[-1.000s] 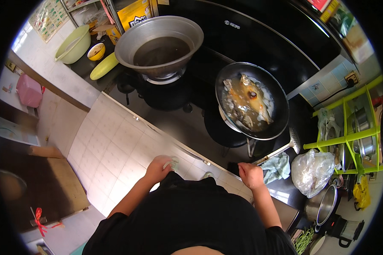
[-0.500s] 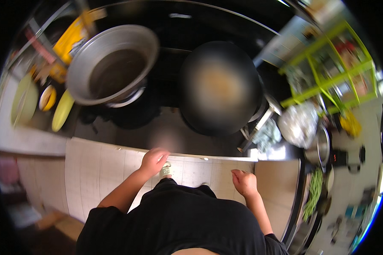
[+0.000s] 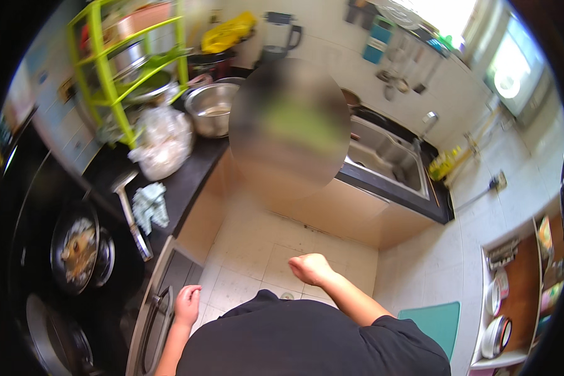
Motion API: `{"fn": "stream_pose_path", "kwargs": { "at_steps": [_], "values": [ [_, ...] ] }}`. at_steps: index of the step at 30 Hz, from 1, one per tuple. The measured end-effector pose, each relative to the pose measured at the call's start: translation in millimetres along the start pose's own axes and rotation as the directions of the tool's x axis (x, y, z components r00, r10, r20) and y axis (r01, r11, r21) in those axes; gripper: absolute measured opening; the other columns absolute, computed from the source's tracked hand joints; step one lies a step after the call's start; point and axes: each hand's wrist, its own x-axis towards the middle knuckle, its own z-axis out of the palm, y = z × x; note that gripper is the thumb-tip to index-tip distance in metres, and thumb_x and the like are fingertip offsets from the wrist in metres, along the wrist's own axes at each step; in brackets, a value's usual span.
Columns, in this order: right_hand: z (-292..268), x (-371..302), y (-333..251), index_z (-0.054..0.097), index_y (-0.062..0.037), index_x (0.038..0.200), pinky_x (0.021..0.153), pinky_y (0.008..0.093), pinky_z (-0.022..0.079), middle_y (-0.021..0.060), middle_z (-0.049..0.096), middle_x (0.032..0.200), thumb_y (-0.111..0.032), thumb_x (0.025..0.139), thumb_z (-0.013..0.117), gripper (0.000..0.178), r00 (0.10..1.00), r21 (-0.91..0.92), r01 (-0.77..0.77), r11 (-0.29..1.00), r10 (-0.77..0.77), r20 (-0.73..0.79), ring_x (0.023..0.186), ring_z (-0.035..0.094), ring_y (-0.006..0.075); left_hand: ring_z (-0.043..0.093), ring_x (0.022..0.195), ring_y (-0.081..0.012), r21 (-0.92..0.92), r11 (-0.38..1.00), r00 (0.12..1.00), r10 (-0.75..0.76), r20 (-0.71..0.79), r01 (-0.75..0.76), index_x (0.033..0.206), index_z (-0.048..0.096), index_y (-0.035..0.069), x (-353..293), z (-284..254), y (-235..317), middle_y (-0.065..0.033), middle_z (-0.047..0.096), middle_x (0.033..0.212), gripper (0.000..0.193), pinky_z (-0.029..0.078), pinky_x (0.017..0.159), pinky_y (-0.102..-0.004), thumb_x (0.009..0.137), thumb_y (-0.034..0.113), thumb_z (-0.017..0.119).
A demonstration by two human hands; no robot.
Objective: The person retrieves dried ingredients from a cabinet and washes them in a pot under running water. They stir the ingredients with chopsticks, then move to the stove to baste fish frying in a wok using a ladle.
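My left hand hangs beside the front edge of the stove counter, its fingers loosely bent and slightly apart. It holds nothing and is nearest to the dark panel with a handle below the counter. In front of my body, over the tiled floor, my right hand is closed in a loose fist with nothing visible in it. On the stove at the left sits a dark wok with brownish food in it. A long-handled metal utensil and a pale blue cloth lie on the counter beside it.
A green rack, a plastic bag and a steel pot stand on the counter. Further right are a sink and a wall shelf. A round blur hides the middle counter.
My view and body have turned right, away from the stove. The wok and rack now lie to the left, and the sink has come into view. My right hand has swung forward.
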Motion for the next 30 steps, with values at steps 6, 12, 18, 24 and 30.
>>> {"fn": "stream_pose_path", "kwargs": {
  "at_steps": [6, 12, 18, 24, 30],
  "values": [
    [-2.8, -101.2, 135.8, 0.064, -0.0122, 0.09, 0.065, 0.0407, 0.049, 0.0101, 0.066, 0.079, -0.024, 0.086, 0.051, 0.018, 0.925, 0.079, -0.328, 0.941, 0.337, -0.177, 0.074, 0.062, 0.0299, 0.056, 0.099, -0.0279, 0.013, 0.955, 0.903, 0.276, 0.329, -0.297, 0.102, 0.061, 0.004, 89.1, 159.2, 100.7, -0.0112, 0.059, 0.106, 0.023, 0.045, 0.085, -0.0354, 0.081, 0.013, 0.059],
    [-15.6, -135.7, 201.7, 0.066, -0.0123, 0.089, 0.065, 0.0394, 0.05, 0.0088, 0.066, 0.079, -0.025, 0.085, 0.052, 0.019, 0.827, 0.169, -0.473, 0.865, 0.502, -0.253, 0.075, 0.063, 0.0284, 0.036, 0.125, -0.0347, 0.062, 0.815, 0.742, 0.489, 0.459, -0.576, 0.124, 0.048, 0.006, 141.2, 245.8, 169.1, -0.0136, 0.043, 0.134, 0.051, 0.032, 0.103, -0.0411, 0.077, 0.016, 0.064],
    [-5.5, -124.8, 261.2, 0.066, -0.0127, 0.089, 0.067, 0.0365, 0.05, 0.008, 0.067, 0.083, -0.023, 0.084, 0.054, 0.017, 0.717, 0.312, -0.522, 0.794, 0.606, -0.344, 0.077, 0.064, 0.0263, 0.034, 0.128, -0.0349, 0.091, 0.904, 0.811, 0.327, 0.485, -0.418, 0.128, 0.044, 0.003, 203.1, 285.6, 138.0, -0.0155, 0.04, 0.137, 0.054, 0.029, 0.105, -0.0416, 0.08, 0.018, 0.061],
    [-55.4, -76.3, 337.9, 0.066, -0.0114, 0.089, 0.068, 0.0367, 0.05, 0.0088, 0.066, 0.084, -0.022, 0.084, 0.054, 0.017, 0.68, 0.285, -0.56, 0.778, 0.628, -0.378, 0.078, 0.063, 0.0269, 0.04, 0.123, -0.032, -0.038, 0.934, 0.819, 0.329, 0.47, -0.354, 0.125, 0.047, 0.002, 303.7, 355.2, 135.5, -0.0146, 0.047, 0.13, 0.048, 0.031, 0.103, -0.0398, 0.08, 0.015, 0.06],
    [-127.1, 5.9, 406.8, 0.066, -0.0102, 0.088, 0.067, 0.0385, 0.05, 0.011, 0.066, 0.083, -0.021, 0.082, 0.056, 0.015, 0.686, 0.31, -0.447, 0.839, 0.544, -0.483, 0.076, 0.063, 0.0294, 0.049, 0.113, -0.0299, -0.189, 0.864, 0.695, 0.49, 0.525, -0.467, 0.116, 0.055, 0.003, 395.4, 398.5, 196.9, -0.0137, 0.055, 0.12, 0.037, 0.037, 0.097, -0.0375, 0.08, 0.012, 0.06]
  ]
}}
